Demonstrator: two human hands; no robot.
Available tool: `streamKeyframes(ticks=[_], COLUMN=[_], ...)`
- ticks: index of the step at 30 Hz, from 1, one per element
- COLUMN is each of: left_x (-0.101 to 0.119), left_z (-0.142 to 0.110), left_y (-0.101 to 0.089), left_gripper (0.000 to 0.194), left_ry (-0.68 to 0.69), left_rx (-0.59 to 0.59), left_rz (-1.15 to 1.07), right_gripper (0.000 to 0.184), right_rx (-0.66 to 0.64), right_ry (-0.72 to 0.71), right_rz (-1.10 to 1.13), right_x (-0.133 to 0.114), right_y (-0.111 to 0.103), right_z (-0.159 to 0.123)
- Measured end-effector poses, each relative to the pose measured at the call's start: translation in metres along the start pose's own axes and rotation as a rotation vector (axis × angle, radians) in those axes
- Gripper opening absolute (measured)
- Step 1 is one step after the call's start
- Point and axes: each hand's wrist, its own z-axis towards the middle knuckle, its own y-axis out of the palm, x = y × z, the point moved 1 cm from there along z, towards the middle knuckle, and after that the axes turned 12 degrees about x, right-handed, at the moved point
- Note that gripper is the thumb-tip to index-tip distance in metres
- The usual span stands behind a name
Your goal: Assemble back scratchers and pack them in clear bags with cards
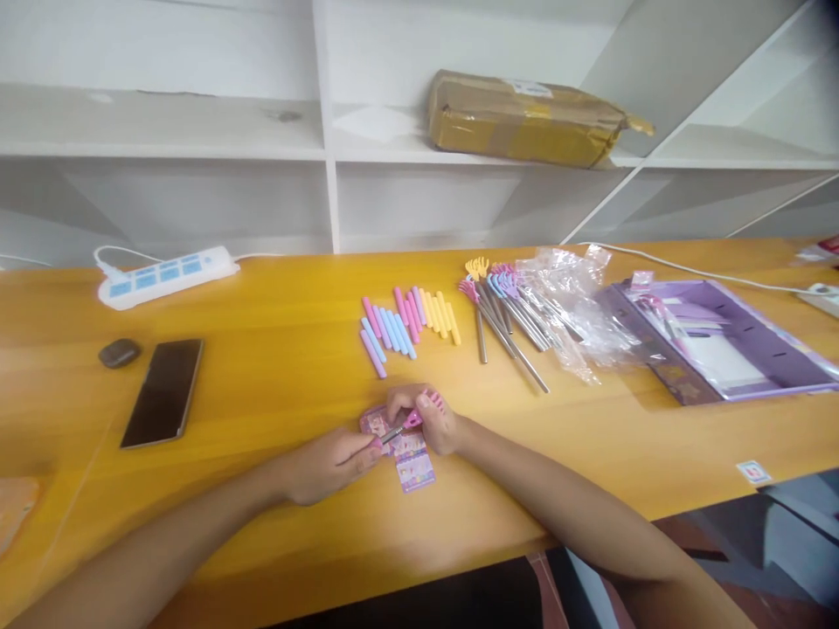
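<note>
A pink back scratcher (412, 418) with a short metal rod is held between my hands, low over the table. My left hand (337, 463) is closed round its handle end, where a bit of pink shows. At the clawed head, my right hand (426, 418) grips with fingers and thumb. Under the hands lie small printed cards (414, 472) in pink and purple. Just beyond them, several handle sleeves (399, 323) in pink, blue, purple and yellow rest in loose rows. To their right is a pile of metal-rod back scratchers (511, 306) with coloured claw heads.
Crumpled clear plastic bags (570, 297) lie beside a purple open box (714, 384) on the right. At left are a phone (162, 393), a dark small case (120, 353) and a power strip (170, 276). A taped carton (524, 118) sits on the shelf behind.
</note>
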Motion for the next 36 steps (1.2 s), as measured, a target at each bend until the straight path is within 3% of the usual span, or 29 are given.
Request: streamKeyframes(ticks=[9,24,36], left_x=[-0.006,-0.004,-0.018], left_z=[-0.001,-0.002,-0.003], left_y=[0.000,-0.002,0.001], left_gripper=[0.044,0.051,0.052], left_ry=[-0.073,-0.234,-0.236], left_rx=[-0.051,-0.090,-0.079], left_rz=[0.030,-0.112,-0.212], right_gripper=[0.070,0.074,0.080], right_rx=[-0.068,-0.029,-0.001], right_ry=[-0.128,-0.134,-0.293], right_rz=[-0.053,-0.114,-0.295], right_x=[-0.007,-0.013,-0.011], right_y=[-0.007,-0.006,-0.008], right_z=[0.005,0.008,0.011])
